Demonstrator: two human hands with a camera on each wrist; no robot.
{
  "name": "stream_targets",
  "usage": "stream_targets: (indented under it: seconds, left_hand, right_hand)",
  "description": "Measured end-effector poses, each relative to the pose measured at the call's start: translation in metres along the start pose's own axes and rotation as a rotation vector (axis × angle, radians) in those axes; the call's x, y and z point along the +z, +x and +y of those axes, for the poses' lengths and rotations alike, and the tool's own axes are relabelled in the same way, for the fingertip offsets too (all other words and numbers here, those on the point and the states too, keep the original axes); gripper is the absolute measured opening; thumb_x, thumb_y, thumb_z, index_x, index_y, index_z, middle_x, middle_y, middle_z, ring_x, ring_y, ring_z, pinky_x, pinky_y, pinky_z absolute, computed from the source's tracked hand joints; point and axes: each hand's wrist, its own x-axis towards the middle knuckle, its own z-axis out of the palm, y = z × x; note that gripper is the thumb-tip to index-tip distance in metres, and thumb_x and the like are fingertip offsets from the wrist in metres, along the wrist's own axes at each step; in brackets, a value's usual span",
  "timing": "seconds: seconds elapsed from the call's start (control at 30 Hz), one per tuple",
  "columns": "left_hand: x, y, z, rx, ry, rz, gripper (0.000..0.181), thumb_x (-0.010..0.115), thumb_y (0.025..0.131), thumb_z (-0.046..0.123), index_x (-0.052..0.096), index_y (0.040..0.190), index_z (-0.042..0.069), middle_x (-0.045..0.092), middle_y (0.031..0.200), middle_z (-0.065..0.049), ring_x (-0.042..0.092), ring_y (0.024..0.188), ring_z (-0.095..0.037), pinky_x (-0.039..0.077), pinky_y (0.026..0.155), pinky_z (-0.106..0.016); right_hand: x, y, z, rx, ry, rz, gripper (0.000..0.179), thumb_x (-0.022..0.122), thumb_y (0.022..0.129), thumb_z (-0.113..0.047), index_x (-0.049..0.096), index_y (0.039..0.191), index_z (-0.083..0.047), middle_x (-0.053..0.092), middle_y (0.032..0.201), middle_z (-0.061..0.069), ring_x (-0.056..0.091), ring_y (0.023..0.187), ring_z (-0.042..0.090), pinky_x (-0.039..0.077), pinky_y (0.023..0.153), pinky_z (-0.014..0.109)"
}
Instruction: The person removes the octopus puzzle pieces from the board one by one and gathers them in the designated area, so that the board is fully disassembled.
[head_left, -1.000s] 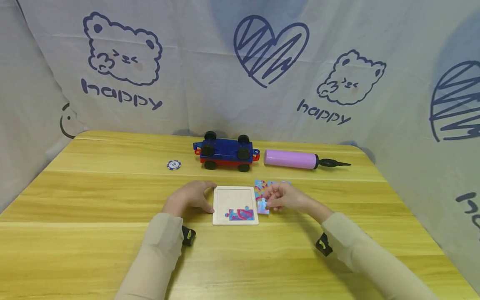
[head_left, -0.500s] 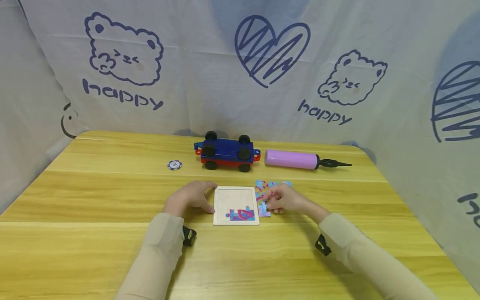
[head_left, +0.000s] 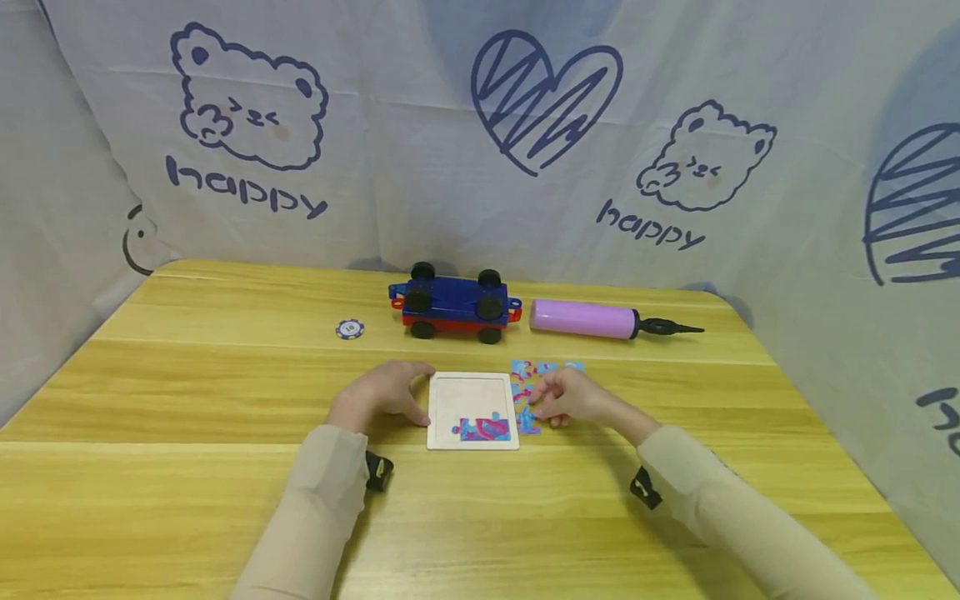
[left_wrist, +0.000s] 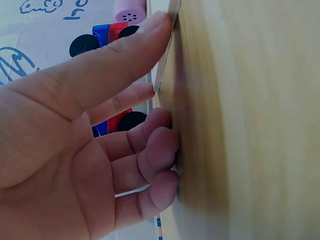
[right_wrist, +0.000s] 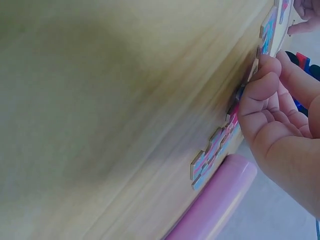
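A square wooden puzzle tray (head_left: 471, 396) lies on the table, with joined puzzle pieces (head_left: 484, 429) in its lower right part. My left hand (head_left: 385, 393) steadies the tray's left side, thumb near the lower corner and index finger at the upper one. In the left wrist view, that hand's thumb (left_wrist: 125, 47) lies along the tray edge while its other fingers bend loosely at the tabletop. My right hand (head_left: 570, 397) pinches a blue and pink puzzle piece (head_left: 528, 422) by its right side, just right of the tray. The fingertips partly cover the piece.
Several loose puzzle pieces (head_left: 522, 369) lie behind and under my right hand. Farther back are an upturned blue and red toy car (head_left: 453, 302), a pink hand pump (head_left: 583, 319) and a poker chip (head_left: 349, 329). A printed curtain (head_left: 420, 192) hangs behind the table.
The pinched piece has shifted slightly toward me beside the tray, and its pale glare has given way to blue and pink print. My left hand has stayed at the tray.
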Motion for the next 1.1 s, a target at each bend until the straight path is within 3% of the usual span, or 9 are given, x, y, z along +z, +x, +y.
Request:
stream_targets:
  seconds: [0.57,1.1]
  left_hand:
    - [-0.001,0.001,0.000,-0.005,0.010,-0.003,0.071,0.076,0.071,0.019,0.043,0.132,0.004,0.041,0.134,-0.016,0.033,0.123,-0.035,0.026,0.101,-0.046]
    - [0.000,0.002,-0.001,-0.005,0.008,-0.006,0.071,0.077,0.070,0.019,0.044,0.131,0.005,0.041,0.133,-0.016,0.034,0.122,-0.035,0.027,0.100,-0.047]
  right_hand:
    - [0.004,0.006,-0.013,-0.071,0.008,-0.008,0.010,0.064,0.080,-0.001,0.061,0.088,0.005,0.058,0.065,0.003,0.048,0.051,0.009,0.043,0.048,0.019]
    - [0.025,0.019,-0.028,-0.174,-0.019,-0.044,0.014,0.068,0.077,-0.001,0.064,0.089,0.005,0.061,0.068,0.002,0.049,0.051,0.012,0.046,0.049,0.024]
